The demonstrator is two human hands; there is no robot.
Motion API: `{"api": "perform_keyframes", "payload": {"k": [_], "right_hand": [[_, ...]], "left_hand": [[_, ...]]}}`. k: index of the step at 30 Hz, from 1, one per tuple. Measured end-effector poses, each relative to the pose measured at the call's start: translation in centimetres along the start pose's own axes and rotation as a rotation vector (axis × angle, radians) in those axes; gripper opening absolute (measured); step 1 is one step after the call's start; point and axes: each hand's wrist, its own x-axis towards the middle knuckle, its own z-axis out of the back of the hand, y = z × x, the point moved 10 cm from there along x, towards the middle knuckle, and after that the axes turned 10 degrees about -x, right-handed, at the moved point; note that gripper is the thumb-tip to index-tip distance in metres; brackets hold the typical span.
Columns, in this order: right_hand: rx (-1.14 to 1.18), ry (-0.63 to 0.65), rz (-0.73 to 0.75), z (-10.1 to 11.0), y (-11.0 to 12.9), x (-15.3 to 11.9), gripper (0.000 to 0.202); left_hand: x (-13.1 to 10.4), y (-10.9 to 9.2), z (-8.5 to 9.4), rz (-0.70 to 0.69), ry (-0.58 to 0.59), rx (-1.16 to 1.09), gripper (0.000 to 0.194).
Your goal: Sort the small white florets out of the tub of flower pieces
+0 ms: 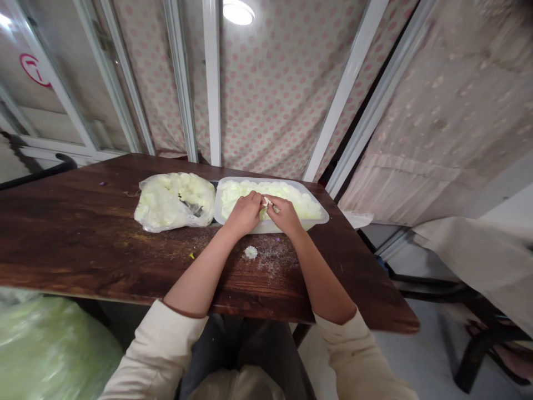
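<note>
My left hand (246,212) and my right hand (283,213) meet over the near side of a white plastic tub (323,215). Pinched between the fingertips of both is a small white piece (267,202), too small to make out in detail. Pale yellow-green pieces (306,203) fill the tub. Left of it lies a clear plastic bag (156,203) of similar pale pieces, with a dark gap in its right part. A round white flower-like piece (250,252) rests on the wooden table just below my hands.
Light crumbs (270,264) and a small yellow bit (192,255) dot the dark wooden table (83,222). A large greenish plastic bag (54,350) stands at the lower left. Beyond the table hangs a dotted curtain (275,83); a dark chair frame (470,355) is at the lower right.
</note>
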Motion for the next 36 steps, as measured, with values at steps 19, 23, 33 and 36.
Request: {"api": "perform_keyframes", "payload": {"k": [19, 23, 33, 36], "right_hand": [[0.033, -0.166, -0.295, 1.1, -3.9, -0.5, 0.027], [0.178, -0.205, -0.331, 1.3, -4.6, -0.6, 0.024], [0.411, -0.31, -0.481, 1.9, -5.8, -1.3, 0.021], [0.429, -0.314, -0.485, 2.0, -5.6, -1.3, 0.02]], "left_hand": [[-0.1, 0.2, 2.7, 0.038, -0.175, -0.208, 0.019], [-0.6, -4.1, 1.3, -0.189, 0.022, -0.122, 0.017], [-1.9, -6.1, -2.1, -0.317, 0.264, 0.033, 0.018], [-1.8, -5.5, -2.3, -0.311, 0.285, -0.004, 0.019]]}}
